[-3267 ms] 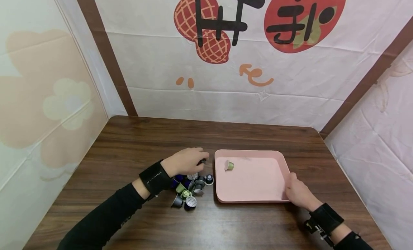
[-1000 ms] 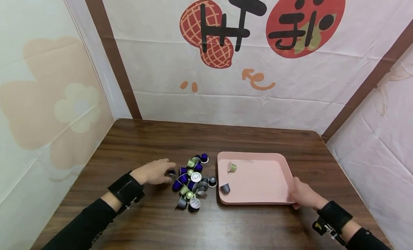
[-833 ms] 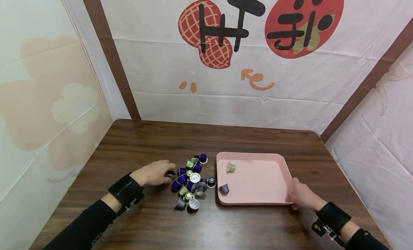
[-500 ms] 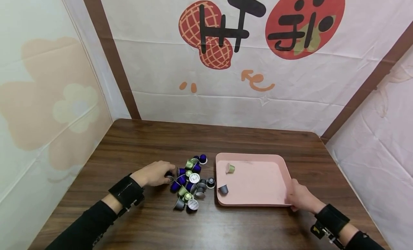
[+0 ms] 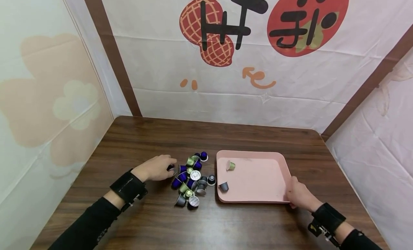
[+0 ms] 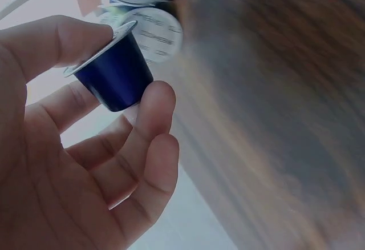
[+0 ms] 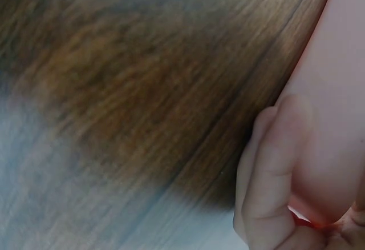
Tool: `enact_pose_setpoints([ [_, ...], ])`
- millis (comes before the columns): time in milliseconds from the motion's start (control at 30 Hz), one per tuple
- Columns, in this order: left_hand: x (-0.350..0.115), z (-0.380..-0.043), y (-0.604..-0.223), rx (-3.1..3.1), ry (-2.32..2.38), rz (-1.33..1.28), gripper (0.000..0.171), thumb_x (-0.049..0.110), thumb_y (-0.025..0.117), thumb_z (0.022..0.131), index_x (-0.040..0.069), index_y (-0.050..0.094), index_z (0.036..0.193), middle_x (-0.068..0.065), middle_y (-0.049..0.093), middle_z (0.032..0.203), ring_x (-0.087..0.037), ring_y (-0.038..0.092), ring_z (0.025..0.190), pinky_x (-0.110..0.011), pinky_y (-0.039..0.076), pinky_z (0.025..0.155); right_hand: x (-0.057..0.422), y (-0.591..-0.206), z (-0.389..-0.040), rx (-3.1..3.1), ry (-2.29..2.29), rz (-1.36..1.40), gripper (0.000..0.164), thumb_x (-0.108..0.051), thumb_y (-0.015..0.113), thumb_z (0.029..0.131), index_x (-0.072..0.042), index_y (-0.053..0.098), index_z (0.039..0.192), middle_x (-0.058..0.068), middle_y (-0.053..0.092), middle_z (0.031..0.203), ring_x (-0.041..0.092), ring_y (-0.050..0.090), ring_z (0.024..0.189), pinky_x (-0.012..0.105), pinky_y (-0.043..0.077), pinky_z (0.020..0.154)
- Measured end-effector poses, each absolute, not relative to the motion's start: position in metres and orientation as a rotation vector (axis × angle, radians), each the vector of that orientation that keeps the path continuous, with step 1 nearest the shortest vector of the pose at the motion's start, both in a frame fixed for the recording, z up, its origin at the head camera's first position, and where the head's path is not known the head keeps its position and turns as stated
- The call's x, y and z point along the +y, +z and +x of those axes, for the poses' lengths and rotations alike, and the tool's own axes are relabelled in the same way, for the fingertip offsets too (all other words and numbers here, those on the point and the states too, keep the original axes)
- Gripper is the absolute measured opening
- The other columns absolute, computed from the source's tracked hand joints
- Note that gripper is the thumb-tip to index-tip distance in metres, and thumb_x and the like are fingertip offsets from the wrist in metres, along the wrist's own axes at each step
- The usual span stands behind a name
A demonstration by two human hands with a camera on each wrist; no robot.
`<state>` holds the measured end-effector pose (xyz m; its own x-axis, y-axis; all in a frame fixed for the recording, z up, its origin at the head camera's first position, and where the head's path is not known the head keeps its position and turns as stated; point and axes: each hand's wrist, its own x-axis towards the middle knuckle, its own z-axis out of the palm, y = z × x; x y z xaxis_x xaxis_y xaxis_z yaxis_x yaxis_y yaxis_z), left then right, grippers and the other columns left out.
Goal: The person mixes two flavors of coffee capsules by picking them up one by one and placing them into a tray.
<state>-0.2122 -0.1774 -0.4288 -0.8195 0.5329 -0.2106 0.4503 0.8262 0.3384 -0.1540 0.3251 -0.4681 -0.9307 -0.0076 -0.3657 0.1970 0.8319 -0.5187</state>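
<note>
My left hand [image 5: 155, 168] pinches a dark blue coffee capsule [image 6: 117, 79] between thumb and fingers, just left of the capsule pile. Its foil lid faces the thumb in the left wrist view. The pile mixes blue capsules [image 5: 176, 183], green capsules [image 5: 183, 187] and grey capsules [image 5: 180, 200], some upright, some on their sides. To the right lies a pink tray [image 5: 258, 178], whose right edge my right hand [image 5: 300, 194] grips near the front corner. Inside the tray, toward its left side, are a light green capsule [image 5: 231, 165] and a grey capsule [image 5: 224, 187].
All of this is on a brown wood-grain table [image 5: 155, 135]. A white printed cloth [image 5: 155, 60] hangs behind it, with more cloth along the left and right sides. One dark capsule [image 5: 211, 180] stands close to the tray's left edge.
The grey capsule has come to lie in the tray. My left hand has moved from the pile's far end to its left side and picked up the blue capsule. The right hand stays on the tray.
</note>
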Motion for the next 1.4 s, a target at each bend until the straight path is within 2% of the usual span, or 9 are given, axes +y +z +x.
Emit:
enact_pose_setpoints([
  [67, -0.17, -0.212, -0.426, 2.705, 0.418, 0.766, 0.039, 0.018, 0.059, 0.089, 0.001, 0.057, 0.125, -0.015, 0.055, 0.116, -0.024, 0.056, 0.094, -0.042, 0.046, 0.08, 0.326, -0.47, -0.153, 2.669, -0.792, 0.147, 0.041, 0.001, 0.041, 0.09, 0.016, 0.021, 0.123, 0.013, 0.05, 0.065, 0.019, 0.054, 0.047, 0.034, 0.048, 0.045],
  [233, -0.148, -0.214, -0.416, 2.694, 0.481, 0.838, 0.02, 0.014, 0.061, 0.088, 0.009, 0.063, 0.107, -0.003, 0.053, 0.096, -0.013, 0.048, 0.068, -0.031, 0.042, 0.062, 0.325, -0.472, -0.153, 2.67, -0.78, 0.166, 0.041, 0.0, 0.042, 0.089, 0.015, 0.022, 0.123, 0.013, 0.051, 0.062, 0.019, 0.054, 0.046, 0.034, 0.047, 0.044],
  [367, -0.125, -0.219, -0.404, 2.686, 0.455, 0.932, 0.011, 0.015, 0.06, 0.089, 0.011, 0.063, 0.099, -0.002, 0.052, 0.09, -0.013, 0.046, 0.067, -0.029, 0.039, 0.059, 0.325, -0.47, -0.157, 2.666, -0.761, 0.183, 0.043, 0.0, 0.042, 0.09, 0.015, 0.021, 0.125, 0.013, 0.051, 0.063, 0.02, 0.055, 0.047, 0.034, 0.046, 0.045],
  [500, -0.097, -0.227, -0.393, 2.652, 0.4, 1.045, 0.005, 0.013, 0.059, 0.089, 0.01, 0.06, 0.093, -0.001, 0.052, 0.079, -0.013, 0.045, 0.065, -0.03, 0.037, 0.059, 0.326, -0.467, -0.16, 2.682, -0.73, 0.181, 0.039, -0.001, 0.042, 0.091, 0.013, 0.023, 0.121, 0.013, 0.051, 0.063, 0.019, 0.055, 0.046, 0.034, 0.046, 0.045],
  [600, -0.078, -0.23, -0.385, 2.623, 0.375, 1.085, 0.006, 0.012, 0.059, 0.089, 0.011, 0.061, 0.095, 0.002, 0.051, 0.075, -0.012, 0.045, 0.062, -0.028, 0.037, 0.058, 0.327, -0.466, -0.16, 2.683, -0.734, 0.161, 0.034, -0.001, 0.042, 0.09, 0.012, 0.025, 0.118, 0.012, 0.051, 0.061, 0.019, 0.054, 0.046, 0.034, 0.046, 0.045],
  [833, -0.042, -0.232, -0.384, 2.633, 0.274, 1.12, 0.006, 0.02, 0.062, 0.091, 0.016, 0.058, 0.091, 0.001, 0.051, 0.085, -0.013, 0.047, 0.073, -0.027, 0.039, 0.062, 0.324, -0.468, -0.158, 2.665, -0.803, 0.141, 0.043, 0.0, 0.045, 0.089, 0.014, 0.023, 0.123, 0.012, 0.052, 0.063, 0.019, 0.054, 0.047, 0.034, 0.047, 0.045],
  [1133, -0.016, -0.231, -0.393, 2.606, 0.227, 1.234, 0.01, 0.022, 0.061, 0.093, 0.014, 0.056, 0.093, 0.0, 0.049, 0.099, -0.012, 0.044, 0.07, -0.024, 0.035, 0.06, 0.322, -0.465, -0.157, 2.665, -0.758, 0.175, 0.037, 0.0, 0.042, 0.09, 0.012, 0.024, 0.121, 0.012, 0.051, 0.063, 0.019, 0.054, 0.047, 0.034, 0.046, 0.045],
  [1300, -0.009, -0.23, -0.394, 2.59, 0.211, 1.256, 0.011, 0.021, 0.062, 0.092, 0.014, 0.055, 0.089, -0.001, 0.048, 0.095, -0.013, 0.043, 0.077, -0.023, 0.035, 0.06, 0.324, -0.467, -0.158, 2.66, -0.757, 0.172, 0.037, 0.0, 0.042, 0.09, 0.012, 0.024, 0.121, 0.012, 0.051, 0.065, 0.019, 0.054, 0.048, 0.033, 0.047, 0.045],
  [1400, -0.007, -0.232, -0.396, 2.573, 0.208, 1.246, 0.012, 0.023, 0.063, 0.092, 0.012, 0.059, 0.096, -0.002, 0.051, 0.1, -0.014, 0.045, 0.082, -0.024, 0.038, 0.063, 0.324, -0.468, -0.158, 2.65, -0.766, 0.182, 0.039, 0.0, 0.042, 0.09, 0.012, 0.023, 0.122, 0.012, 0.051, 0.064, 0.02, 0.054, 0.048, 0.034, 0.047, 0.045],
])
